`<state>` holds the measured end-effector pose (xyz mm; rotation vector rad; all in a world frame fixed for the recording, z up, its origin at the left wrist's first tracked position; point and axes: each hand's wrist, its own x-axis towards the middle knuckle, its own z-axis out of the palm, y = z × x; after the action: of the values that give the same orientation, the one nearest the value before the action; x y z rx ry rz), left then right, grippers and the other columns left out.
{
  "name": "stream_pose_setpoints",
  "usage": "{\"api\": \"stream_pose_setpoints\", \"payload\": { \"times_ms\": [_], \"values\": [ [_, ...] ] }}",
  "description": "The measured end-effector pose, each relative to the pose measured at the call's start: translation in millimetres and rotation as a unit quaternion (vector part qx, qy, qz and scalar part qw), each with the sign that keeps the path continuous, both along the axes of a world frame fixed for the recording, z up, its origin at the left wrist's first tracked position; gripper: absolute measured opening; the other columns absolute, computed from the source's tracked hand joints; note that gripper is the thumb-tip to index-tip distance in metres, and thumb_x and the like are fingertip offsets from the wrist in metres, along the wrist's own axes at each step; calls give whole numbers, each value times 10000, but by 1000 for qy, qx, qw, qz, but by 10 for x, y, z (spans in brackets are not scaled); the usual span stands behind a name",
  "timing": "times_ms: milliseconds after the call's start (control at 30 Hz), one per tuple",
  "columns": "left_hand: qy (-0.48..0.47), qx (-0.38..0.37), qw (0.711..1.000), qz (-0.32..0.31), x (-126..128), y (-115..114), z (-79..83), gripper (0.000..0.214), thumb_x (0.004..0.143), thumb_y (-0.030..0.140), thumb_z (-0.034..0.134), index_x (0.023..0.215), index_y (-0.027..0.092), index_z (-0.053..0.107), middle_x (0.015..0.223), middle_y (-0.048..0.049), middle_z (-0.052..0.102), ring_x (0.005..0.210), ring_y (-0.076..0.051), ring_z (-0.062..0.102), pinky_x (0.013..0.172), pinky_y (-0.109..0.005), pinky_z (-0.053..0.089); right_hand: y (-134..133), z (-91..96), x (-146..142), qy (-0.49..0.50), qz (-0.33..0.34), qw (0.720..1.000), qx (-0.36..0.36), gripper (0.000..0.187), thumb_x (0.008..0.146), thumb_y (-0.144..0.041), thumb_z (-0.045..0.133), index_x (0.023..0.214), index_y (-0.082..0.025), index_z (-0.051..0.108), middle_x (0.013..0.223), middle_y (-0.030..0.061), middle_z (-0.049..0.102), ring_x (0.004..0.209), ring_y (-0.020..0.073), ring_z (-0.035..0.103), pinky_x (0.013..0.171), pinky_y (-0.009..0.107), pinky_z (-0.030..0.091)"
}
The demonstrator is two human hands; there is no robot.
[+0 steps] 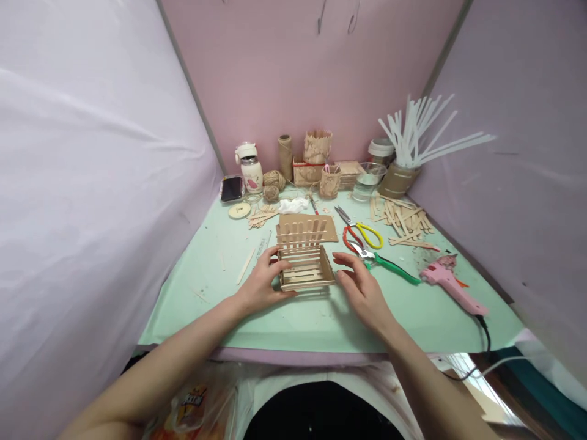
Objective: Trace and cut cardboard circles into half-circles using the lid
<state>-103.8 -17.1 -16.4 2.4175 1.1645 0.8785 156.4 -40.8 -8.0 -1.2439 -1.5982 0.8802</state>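
A small box made of popsicle sticks (302, 273), slatted at the bottom and front, sits on the mat near its front edge. A fence-like panel of upright sticks (300, 233) rises at its back; whether it is joined to the box I cannot tell. My left hand (263, 281) grips the box's left side, thumb over the rim and fingers around the wall. Beside the right wall, my right hand (360, 290) is open with its fingers apart, the tips close to the wood. A piece of brown cardboard (331, 229) lies behind the box.
Scissors (360, 229), green-handled pruning shears (389, 266) and a pink glue gun (454, 287) with a cord lie to the right. Loose popsicle sticks (406, 221) are piled behind them. Twine balls (274, 179), a bottle (251, 171) and a water bowl (367, 182) stand along the back.
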Motion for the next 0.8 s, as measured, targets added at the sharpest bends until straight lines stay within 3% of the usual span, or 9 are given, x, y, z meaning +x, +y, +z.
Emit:
{"api": "stream_pose_setpoints", "payload": {
  "times_ms": [600,800],
  "values": [
    [40,-4,999,3,2,-21,-3,531,746,374,759,1215,213,567,1466,-174,263,1391,-361,308,1098,-496,400,107,-30,-121,17,4,1000,-11,363,916,-453,483,1175,-202,525,1208,142,620,1096,272,615,887,444,530],
    [53,-4,999,11,18,-38,39,604,740,341,765,1288,240,534,1481,-159,258,1396,-350,308,1112,-495,385,146,10,-138,43,13,999,-27,311,899,-424,518,1129,-217,550,1162,107,649,1072,252,623,877,410,538]
  ]
}}
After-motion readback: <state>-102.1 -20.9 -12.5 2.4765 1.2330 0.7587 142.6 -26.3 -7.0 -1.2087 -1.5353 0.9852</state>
